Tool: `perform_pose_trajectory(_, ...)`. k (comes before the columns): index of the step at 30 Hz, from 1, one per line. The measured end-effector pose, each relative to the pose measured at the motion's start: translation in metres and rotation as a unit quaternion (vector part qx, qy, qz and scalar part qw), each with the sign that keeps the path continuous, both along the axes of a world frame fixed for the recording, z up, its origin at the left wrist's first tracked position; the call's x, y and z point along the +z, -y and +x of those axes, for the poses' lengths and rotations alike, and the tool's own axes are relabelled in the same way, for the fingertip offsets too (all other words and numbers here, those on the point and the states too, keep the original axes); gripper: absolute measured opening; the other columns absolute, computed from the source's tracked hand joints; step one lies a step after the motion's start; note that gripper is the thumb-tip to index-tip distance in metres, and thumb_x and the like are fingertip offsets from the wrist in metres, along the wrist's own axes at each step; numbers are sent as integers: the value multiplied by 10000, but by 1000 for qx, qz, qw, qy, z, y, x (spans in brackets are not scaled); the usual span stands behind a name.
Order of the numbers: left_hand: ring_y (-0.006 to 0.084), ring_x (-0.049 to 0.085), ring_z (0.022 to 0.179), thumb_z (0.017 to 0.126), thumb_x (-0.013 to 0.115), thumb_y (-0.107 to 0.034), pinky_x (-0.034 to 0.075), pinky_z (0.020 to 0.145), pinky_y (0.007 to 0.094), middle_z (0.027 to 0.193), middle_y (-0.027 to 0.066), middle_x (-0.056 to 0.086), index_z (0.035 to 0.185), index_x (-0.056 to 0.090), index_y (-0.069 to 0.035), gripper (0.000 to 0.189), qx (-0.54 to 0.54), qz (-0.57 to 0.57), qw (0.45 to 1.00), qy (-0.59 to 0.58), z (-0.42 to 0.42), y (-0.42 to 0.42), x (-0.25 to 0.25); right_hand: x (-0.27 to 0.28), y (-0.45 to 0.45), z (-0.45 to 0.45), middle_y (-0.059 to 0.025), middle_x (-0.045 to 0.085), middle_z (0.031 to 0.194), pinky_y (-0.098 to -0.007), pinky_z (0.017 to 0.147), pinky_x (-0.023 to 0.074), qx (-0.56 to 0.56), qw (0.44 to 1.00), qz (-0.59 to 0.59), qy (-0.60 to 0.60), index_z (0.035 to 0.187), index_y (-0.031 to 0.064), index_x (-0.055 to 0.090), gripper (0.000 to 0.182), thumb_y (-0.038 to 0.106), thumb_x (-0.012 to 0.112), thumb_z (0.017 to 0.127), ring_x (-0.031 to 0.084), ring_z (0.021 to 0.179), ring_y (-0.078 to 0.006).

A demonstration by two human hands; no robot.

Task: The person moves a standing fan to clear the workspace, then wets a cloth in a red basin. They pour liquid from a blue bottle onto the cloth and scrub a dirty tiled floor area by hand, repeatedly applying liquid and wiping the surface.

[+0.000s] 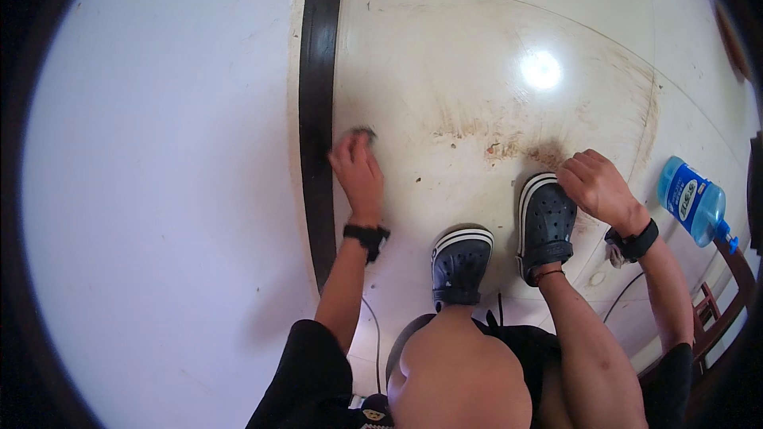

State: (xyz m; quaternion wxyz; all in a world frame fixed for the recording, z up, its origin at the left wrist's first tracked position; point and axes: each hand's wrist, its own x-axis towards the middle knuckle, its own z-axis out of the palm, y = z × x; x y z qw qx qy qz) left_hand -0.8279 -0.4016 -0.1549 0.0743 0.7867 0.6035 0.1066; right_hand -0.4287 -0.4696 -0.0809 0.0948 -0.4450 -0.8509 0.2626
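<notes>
My left hand (359,182) is low over the tiled floor, by the black baseboard (317,107). Its fingertips hold a small dark grey object (363,133), too blurred to name exactly. My right hand (591,183) is curled into a fist beside the toe of a dark clog (545,214) on my foot. What lies inside that fist is hidden. Brown smears of dirt (506,148) and a few crumbs mark the cream floor tile (417,59) between my hands. The other clog (464,259) stands nearer to me, left of the first.
A clear blue pump bottle (691,199) with a label lies tilted at the right. Beyond it is dark reddish wooden furniture (730,292). A white wall (167,161) rises along the left. A thin cable (377,333) runs by my left arm.
</notes>
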Motion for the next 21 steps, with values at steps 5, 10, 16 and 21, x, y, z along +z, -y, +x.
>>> perform_pose_trajectory(5, 372, 465, 1069, 846, 586, 13, 413, 936, 468, 1167, 141, 530, 1123, 584, -45, 283, -53, -50, 997, 14, -24, 93, -9, -2, -1, 1, -77, 511, 723, -353, 666, 466, 4, 999, 27, 19, 730, 57, 517, 103, 98, 600, 686, 557, 715, -243)
perform_pose_trajectory(10, 353, 467, 1079, 893, 541, -15, 380, 953, 470, 1169, 165, 538, 1127, 562, -3, 235, 82, 5, 994, 70, 1, 23, -15, 7, -11, 2, -80, 510, 718, -356, 660, 464, 15, 999, 25, 32, 722, 55, 511, 109, 97, 605, 688, 555, 711, -246)
perform_pose_trajectory(16, 353, 465, 1084, 890, 536, -4, 379, 968, 462, 1151, 161, 549, 1139, 579, 4, 253, 24, -46, 998, -45, 10, 43, -6, 10, -18, -10, -83, 521, 717, -363, 655, 467, 24, 999, 22, 10, 768, 37, 543, 119, 95, 613, 692, 564, 707, -256)
perform_pose_trajectory(21, 367, 465, 1081, 869, 526, 30, 381, 950, 469, 1165, 160, 530, 1118, 588, -6, 259, 34, -22, 998, 43, -2, 88, -6, 12, -20, -14, -89, 537, 735, -367, 663, 473, 57, 998, 35, 4, 807, 25, 564, 125, 83, 617, 710, 568, 712, -260)
